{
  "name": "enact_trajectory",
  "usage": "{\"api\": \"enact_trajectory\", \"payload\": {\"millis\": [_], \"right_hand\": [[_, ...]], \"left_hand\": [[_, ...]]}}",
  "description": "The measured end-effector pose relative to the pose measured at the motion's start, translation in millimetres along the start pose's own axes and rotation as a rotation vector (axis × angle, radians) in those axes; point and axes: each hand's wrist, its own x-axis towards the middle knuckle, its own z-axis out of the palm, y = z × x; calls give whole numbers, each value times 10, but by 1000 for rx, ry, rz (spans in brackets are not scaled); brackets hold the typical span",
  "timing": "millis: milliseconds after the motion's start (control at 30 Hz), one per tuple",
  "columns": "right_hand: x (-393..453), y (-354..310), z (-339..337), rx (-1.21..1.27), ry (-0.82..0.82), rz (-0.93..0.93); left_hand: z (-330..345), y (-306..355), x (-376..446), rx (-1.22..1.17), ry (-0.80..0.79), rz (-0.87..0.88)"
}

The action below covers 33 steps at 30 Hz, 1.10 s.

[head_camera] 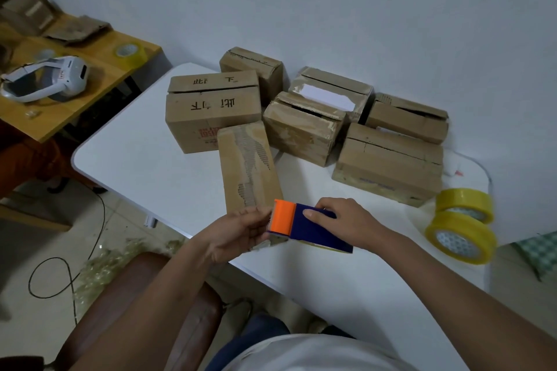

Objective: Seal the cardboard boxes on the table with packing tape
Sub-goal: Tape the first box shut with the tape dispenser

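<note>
A blue tape dispenser (313, 230) with an orange cutter head sits over the near end of a long narrow cardboard box (248, 166) lying toward me on the white table (144, 159). My right hand (340, 221) grips the dispenser's blue body from the right. My left hand (241, 232) is at the orange head, its fingers curled at the tape's end by the cutter. Several other cardboard boxes (211, 111) stand in a cluster behind, against the wall, some with flaps gaping.
Two yellow tape rolls (462, 229) are stacked at the table's right edge. A wooden side table (72, 105) at left carries a white headset (45, 78), another tape roll (131, 53) and flattened cardboard. A brown chair (144, 304) and a black cable lie below.
</note>
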Motion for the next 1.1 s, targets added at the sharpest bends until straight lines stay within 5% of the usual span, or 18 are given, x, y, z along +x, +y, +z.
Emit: {"api": "enact_trajectory", "payload": {"millis": [167, 667, 1100], "right_hand": [[-113, 50, 73, 61, 42, -46], [-140, 145, 108, -111, -26, -57], [55, 328, -224, -423, -76, -16]], "left_hand": [[6, -36, -13, 108, -36, 46], [216, -168, 23, 451, 248, 119], [-491, -231, -138, 218, 475, 194]]}}
